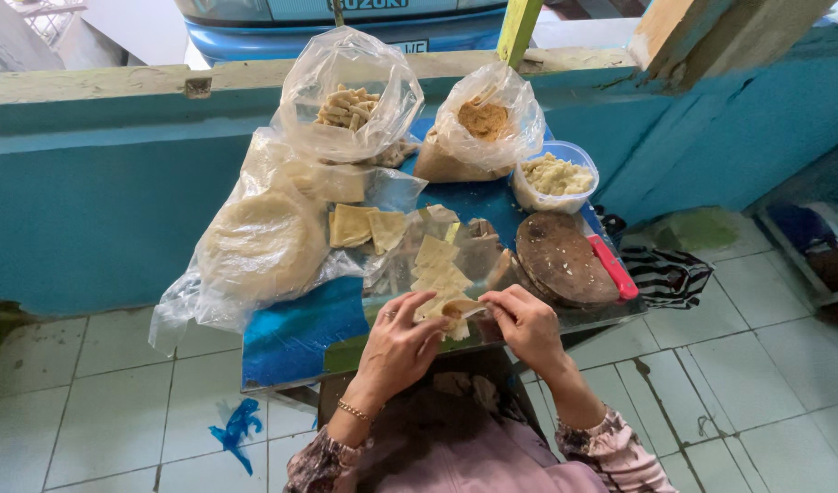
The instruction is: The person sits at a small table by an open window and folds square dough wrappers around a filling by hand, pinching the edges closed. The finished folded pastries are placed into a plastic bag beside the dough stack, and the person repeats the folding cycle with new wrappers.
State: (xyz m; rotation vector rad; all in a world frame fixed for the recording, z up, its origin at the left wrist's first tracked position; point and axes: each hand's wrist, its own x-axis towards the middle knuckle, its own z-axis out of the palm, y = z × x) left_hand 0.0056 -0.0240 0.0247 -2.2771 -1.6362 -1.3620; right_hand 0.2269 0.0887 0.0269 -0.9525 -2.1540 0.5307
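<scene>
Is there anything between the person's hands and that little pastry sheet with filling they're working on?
Nothing visible stands between them. The left hand and the right hand both already touch the pale square pastry sheet with brown filling, holding it from either side just above the blue table.

Low teal wall (90, 192) across scene, flat pale ledge (81, 84) on top — paint worn. Behind it, blue car (346, 27) in daylight. Green post (519, 27) and wooden beam (702, 32) rise from ledge at right. Floor (108, 411) of pale square tiles, grimy joints — blue plastic scrap (236, 431) lying on it. Small blue-topped surface (295, 333) against wall. Striped cloth (665, 274) on floor at right.
</scene>
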